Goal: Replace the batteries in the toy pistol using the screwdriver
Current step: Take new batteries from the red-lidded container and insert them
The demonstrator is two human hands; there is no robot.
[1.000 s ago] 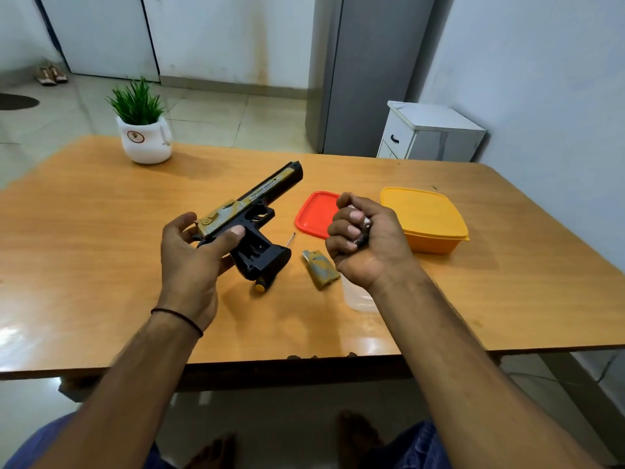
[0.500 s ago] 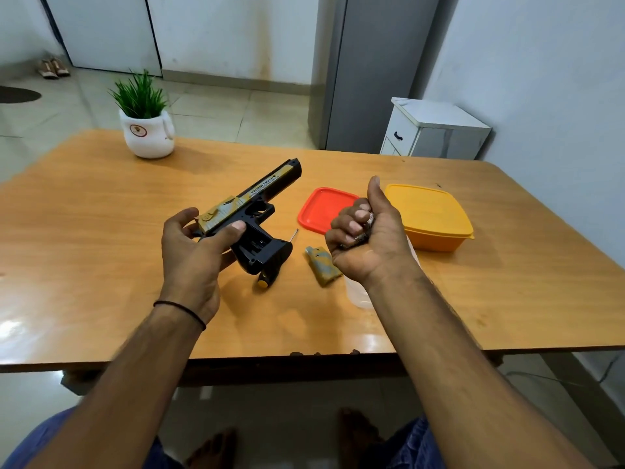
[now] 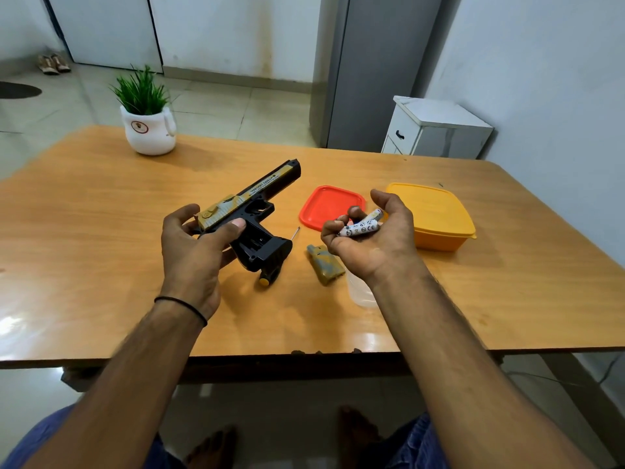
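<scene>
My left hand (image 3: 192,255) grips the black and gold toy pistol (image 3: 252,211) by its rear, barrel pointing away to the right, with the open battery bay in the grip facing up. My right hand (image 3: 375,242) is turned palm up and cradles two white batteries (image 3: 362,226) between palm and curled fingers. The screwdriver (image 3: 270,274) lies on the table under the pistol grip, its yellow-tipped handle toward me and its thin shaft poking out beyond. The camouflage battery cover (image 3: 324,267) rests on the table between my hands.
An orange-red lid (image 3: 329,204) and a closed yellow box (image 3: 436,214) sit behind my right hand. A clear plastic container (image 3: 362,292) is partly hidden under my right wrist. A potted plant (image 3: 147,121) stands at the far left of the wooden table (image 3: 101,248).
My right hand has turned from a closed fist to palm up, fingers loosened, so the batteries now show. The left hand and pistol have barely moved.
</scene>
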